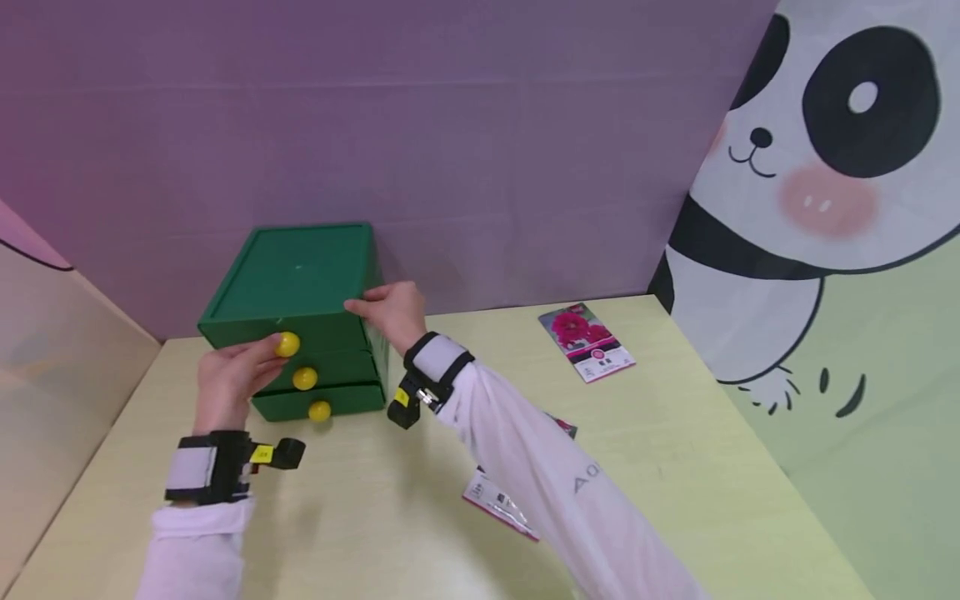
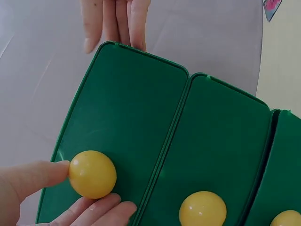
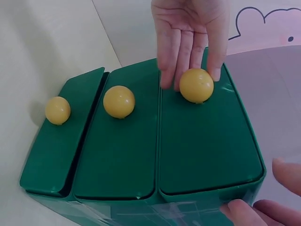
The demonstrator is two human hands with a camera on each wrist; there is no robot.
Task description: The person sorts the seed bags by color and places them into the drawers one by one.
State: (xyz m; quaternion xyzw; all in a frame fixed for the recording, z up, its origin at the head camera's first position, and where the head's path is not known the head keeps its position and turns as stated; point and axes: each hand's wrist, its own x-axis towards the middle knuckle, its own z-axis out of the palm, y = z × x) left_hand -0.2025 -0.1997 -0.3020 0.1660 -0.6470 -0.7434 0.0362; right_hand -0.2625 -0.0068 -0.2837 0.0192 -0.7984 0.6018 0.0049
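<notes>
A green three-drawer cabinet [image 1: 300, 271] stands at the back left against the purple backdrop. Each drawer front carries a round yellow knob. My left hand [image 1: 228, 379] pinches the top drawer's knob [image 2: 92, 174] between thumb and fingers. At the cabinet's upper right edge is my right hand [image 1: 395, 312]; its fingers [image 2: 123, 21] rest fairly straight against the side, with the thumb held apart. Below the pinched knob sit the middle knob [image 1: 305, 378] and the bottom knob [image 1: 319, 412]. All the drawers look pushed in or nearly so, the bottom one slightly forward.
A packet with a pink flower picture [image 1: 587, 342] lies on the pale table [image 1: 675, 433] to the right. Another packet [image 1: 501, 504] is partly hidden under the right sleeve. Panda-printed cloth [image 1: 780, 317] borders the right side.
</notes>
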